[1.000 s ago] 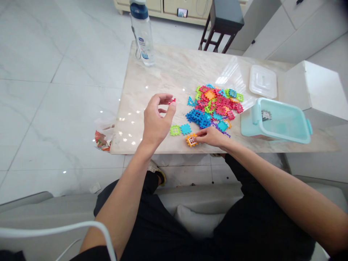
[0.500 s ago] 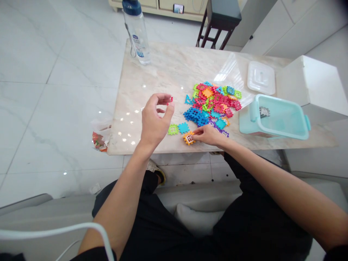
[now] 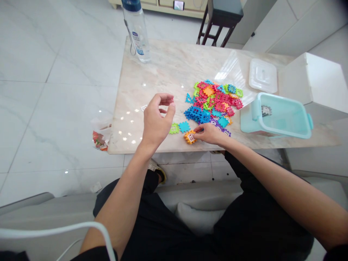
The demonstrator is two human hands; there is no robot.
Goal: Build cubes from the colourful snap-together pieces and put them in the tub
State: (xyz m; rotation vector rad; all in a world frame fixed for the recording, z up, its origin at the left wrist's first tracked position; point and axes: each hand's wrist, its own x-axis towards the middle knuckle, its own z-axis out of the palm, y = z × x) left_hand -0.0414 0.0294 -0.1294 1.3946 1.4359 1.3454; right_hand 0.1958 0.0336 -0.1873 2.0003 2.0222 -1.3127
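My left hand point(image 3: 157, 117) hovers above the marble table point(image 3: 163, 72), thumb and fingers pinched together; the small red piece seen between them earlier is hidden behind the fingertips. My right hand point(image 3: 210, 134) rests near the table's front edge, fingers closed on an orange window tile point(image 3: 189, 137). A green tile point(image 3: 174, 128) and a teal tile point(image 3: 184, 126) lie flat between my hands. Just behind my right hand spreads a pile of coloured interlocking tiles point(image 3: 214, 101).
A teal plastic bin point(image 3: 280, 116) with one grey piece inside stands at the right, its clear lid point(image 3: 263, 75) behind it. A water bottle point(image 3: 136, 30) stands at the far left corner. A white box point(image 3: 312, 81), a dark stool point(image 3: 223, 16), a floor wrapper point(image 3: 99, 139).
The red piece at my left fingertips has slipped out of sight as the fingers closed. My right hand has tipped the orange tile slightly. The view shifted a little.
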